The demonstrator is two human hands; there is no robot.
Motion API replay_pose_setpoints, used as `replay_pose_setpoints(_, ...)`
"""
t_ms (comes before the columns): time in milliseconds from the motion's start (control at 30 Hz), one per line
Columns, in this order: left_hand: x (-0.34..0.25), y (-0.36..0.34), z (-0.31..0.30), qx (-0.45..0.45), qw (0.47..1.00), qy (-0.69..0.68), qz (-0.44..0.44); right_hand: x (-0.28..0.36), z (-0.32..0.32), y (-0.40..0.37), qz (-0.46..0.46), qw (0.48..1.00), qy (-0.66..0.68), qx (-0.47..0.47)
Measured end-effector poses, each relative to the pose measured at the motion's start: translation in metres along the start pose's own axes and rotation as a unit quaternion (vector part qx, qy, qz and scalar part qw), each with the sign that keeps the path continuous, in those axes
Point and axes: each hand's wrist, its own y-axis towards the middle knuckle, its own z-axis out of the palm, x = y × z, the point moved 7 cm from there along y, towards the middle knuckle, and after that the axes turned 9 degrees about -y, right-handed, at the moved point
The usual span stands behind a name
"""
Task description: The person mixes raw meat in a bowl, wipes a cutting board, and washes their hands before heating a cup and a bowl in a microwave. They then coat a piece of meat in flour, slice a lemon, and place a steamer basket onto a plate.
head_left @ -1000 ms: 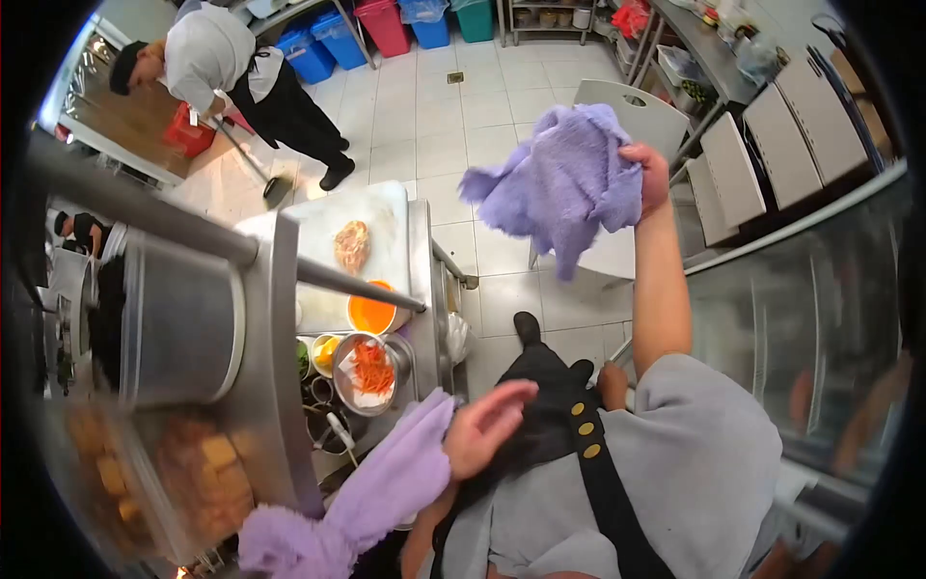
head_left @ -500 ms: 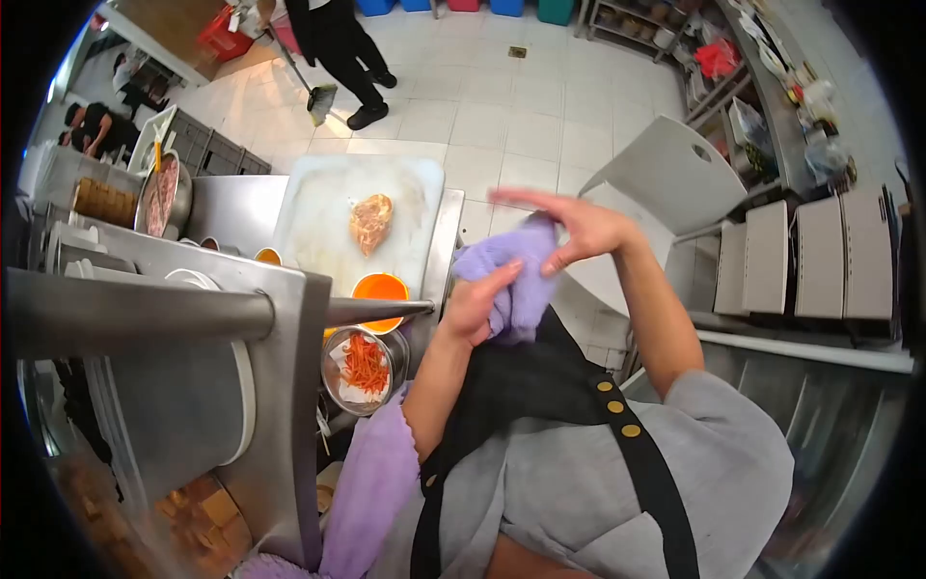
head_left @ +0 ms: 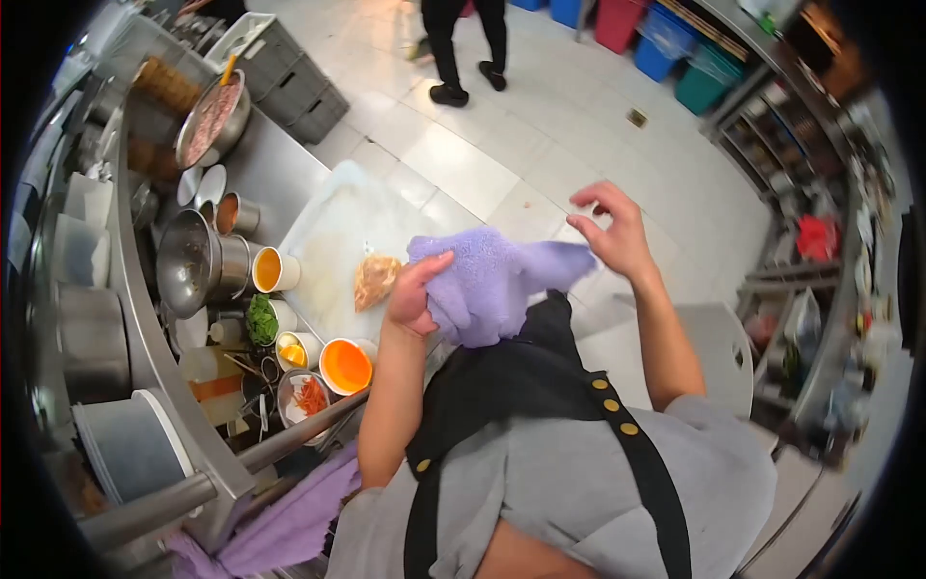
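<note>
My left hand grips the near edge of a bunched purple cloth, thumb lying over it and fingers curled beneath. The cloth spreads out to the right of that hand, above my black apron, one end stretching toward my right hand. That right hand holds nothing; it is partly open, fingers bent, just beside the cloth's tip. The raw meat lies on the white cutting board, near my left hand.

Steel desk, bearing a white cutting board (one piece of meat upon it) and an orange-filled container.
</note>
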Motion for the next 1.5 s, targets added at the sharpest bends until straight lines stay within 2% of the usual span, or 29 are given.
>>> replay_pose_setpoints(100,0.008,0.053,0.025,-0.029,0.997,-0.062,0.028,-0.008,0.013,0.020,-0.015,0.983,0.169,0.066)
replay_pose_setpoints(200,0.028,0.103,0.050,-0.054,0.994,-0.084,0.040,-0.016,0.014,0.041,-0.045,0.973,0.221,0.055)
replay_pose_setpoints(300,0.035,0.141,0.063,-0.053,0.994,-0.058,0.076,-0.041,0.020,0.058,-0.173,0.976,0.130,0.022)
replay_pose_setpoints(367,0.045,0.165,0.067,-0.066,0.996,-0.050,0.022,-0.100,0.033,0.079,-0.170,0.982,0.075,-0.028)
replay_pose_setpoints(400,0.043,0.173,0.068,-0.071,0.996,-0.049,0.024,-0.160,0.031,0.110,0.017,0.998,0.061,-0.028)
replay_pose_setpoints(433,0.040,0.186,0.069,-0.078,0.995,-0.045,0.036,-0.152,0.015,0.118,0.017,0.998,0.061,-0.028)
replay_pose_setpoints(500,0.038,0.220,0.089,-0.048,0.994,-0.082,0.057,-0.102,-0.029,0.133,-0.152,0.988,0.019,-0.007)
replay_pose_setpoints(567,0.042,0.261,0.086,-0.031,0.996,-0.078,0.035,-0.113,-0.038,0.133,-0.218,0.976,-0.010,0.004)
replay_pose_setpoints(667,0.051,0.297,0.104,-0.027,0.997,-0.067,-0.002,-0.278,-0.002,0.161,0.010,0.965,-0.210,0.155)
replay_pose_setpoints(700,0.049,0.319,0.104,0.007,0.998,-0.060,-0.005,-0.230,-0.028,0.165,-0.033,0.955,-0.265,0.130)
replay_pose_setpoints(733,0.056,0.332,0.106,0.032,0.997,-0.061,-0.016,-0.227,-0.026,0.165,-0.023,0.953,-0.273,0.127)
replay_pose_setpoints(767,0.060,0.345,0.122,0.046,0.998,-0.016,-0.034,-0.213,-0.028,0.159,-0.106,0.982,-0.142,0.065)
replay_pose_setpoints(800,0.062,0.358,0.127,0.058,0.997,-0.015,-0.051,-0.211,-0.037,0.154,-0.193,0.981,-0.013,-0.004)
replay_pose_setpoints(833,0.061,0.373,0.130,0.074,0.994,-0.017,-0.078,-0.283,-0.025,0.179,0.017,0.958,-0.173,0.227)
replay_pose_setpoints(867,0.060,0.382,0.131,0.081,0.991,-0.016,-0.106,-0.296,-0.027,0.170,0.023,0.958,-0.180,0.220)
replay_pose_setpoints(933,0.056,0.417,0.134,0.090,0.990,-0.033,-0.105,-0.249,-0.071,0.190,-0.092,0.976,-0.198,-0.004)
replay_pose_setpoints(1000,0.058,0.454,0.114,0.035,0.993,0.079,-0.086,-0.275,-0.053,0.196,-0.070,0.972,-0.223,-0.019)
replay_pose_setpoints(1033,0.058,0.463,0.129,0.097,0.988,0.045,-0.115,-0.295,-0.058,0.209,-0.072,0.967,-0.243,-0.027)
replay_pose_setpoints(1067,0.055,0.463,0.143,0.160,0.976,0.011,-0.144,-0.330,-0.063,0.228,0.075,0.957,-0.273,0.064)
replay_pose_setpoints(1100,0.049,0.466,0.147,0.169,0.976,0.005,-0.137,-0.363,-0.074,0.239,0.236,0.922,-0.279,0.129)
replay_pose_setpoints(1133,0.041,0.484,0.158,0.180,0.977,-0.008,-0.116,-0.383,-0.094,0.265,0.245,0.915,-0.307,0.094)
replay_pose_setpoints(1200,0.039,0.513,0.172,0.182,0.975,0.000,-0.128,-0.405,-0.083,0.276,0.127,0.956,-0.256,-0.071)
replay_pose_setpoints(1267,-0.003,0.536,0.163,0.142,0.987,0.005,-0.074,-0.397,-0.027,0.307,-0.038,0.970,-0.145,-0.190)
replay_pose_setpoints(1300,-0.021,0.541,0.156,0.163,0.982,-0.007,-0.099,-0.386,-0.014,0.320,-0.054,0.979,-0.114,-0.160)
replay_pose_setpoints(1367,-0.062,0.558,0.150,0.203,0.974,-0.007,-0.105,-0.381,-0.043,0.384,0.157,0.975,-0.150,-0.056)
replay_pose_setpoints(1400,-0.074,0.570,0.136,0.207,0.975,-0.009,-0.086,-0.326,-0.024,0.410,0.028,0.990,-0.130,-0.053)
replay_pose_setpoints(1433,-0.079,0.587,0.119,0.149,0.986,0.028,-0.076,-0.275,0.003,0.413,-0.101,0.990,-0.088,-0.048)
replay_pose_setpoints(1467,-0.078,0.614,0.104,0.198,0.979,-0.033,-0.030,-0.274,0.036,0.413,-0.156,0.957,-0.216,-0.113)
replay_pose_setpoints(1500,-0.089,0.619,0.095,0.137,0.990,0.007,-0.042,-0.299,0.053,0.430,-0.227,0.966,-0.099,-0.078)
